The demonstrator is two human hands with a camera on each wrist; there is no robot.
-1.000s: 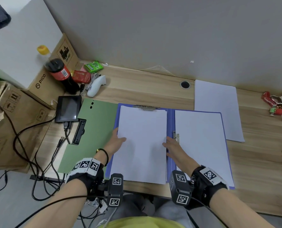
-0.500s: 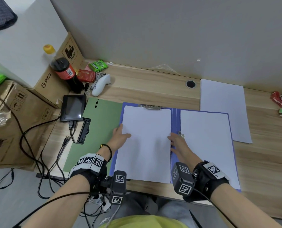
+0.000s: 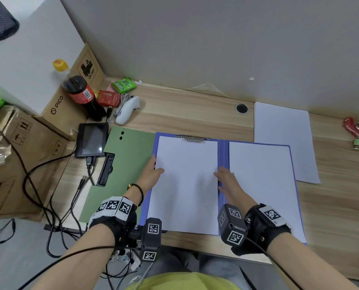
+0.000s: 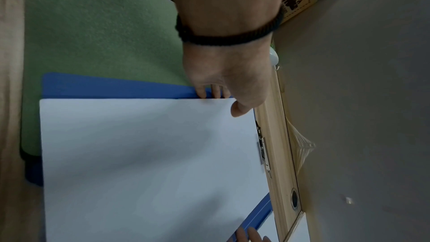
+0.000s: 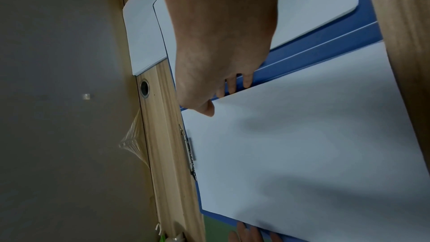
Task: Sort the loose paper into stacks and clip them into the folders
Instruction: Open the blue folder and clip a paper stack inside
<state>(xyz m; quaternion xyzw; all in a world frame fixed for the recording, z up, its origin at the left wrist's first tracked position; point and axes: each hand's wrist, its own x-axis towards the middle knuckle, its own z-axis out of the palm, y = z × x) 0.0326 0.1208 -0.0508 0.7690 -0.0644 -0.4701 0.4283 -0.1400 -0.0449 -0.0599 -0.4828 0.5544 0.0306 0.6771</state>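
- The blue folder (image 3: 223, 164) lies open at the centre of the head view, on the table (image 3: 185, 114). A paper stack (image 3: 185, 185) sits on its left half, the top edge at the metal clip (image 3: 193, 138).
- A second stack (image 3: 262, 185) lies on the right half. A loose sheet pile (image 3: 283, 139) lies beyond it, upper right.
- The left hand (image 3: 151, 174) pinches the stack's left edge, thumb on top, fingers beneath.
- The right hand (image 3: 226, 181) pinches the right edge likewise, beside the spine.
- Handling, as judged: the paper is light, limp and slippery; sheets fan out easily. Hold both long edges and keep the stack flat.
- A green folder (image 3: 120, 164) lies partly under the blue one, at left.
- A small screen (image 3: 92, 140), cables, a bottle (image 3: 82, 95) and a controller (image 3: 127, 109) crowd the upper left. Keys (image 3: 358, 135) lie at the far right. None blocks the clip.
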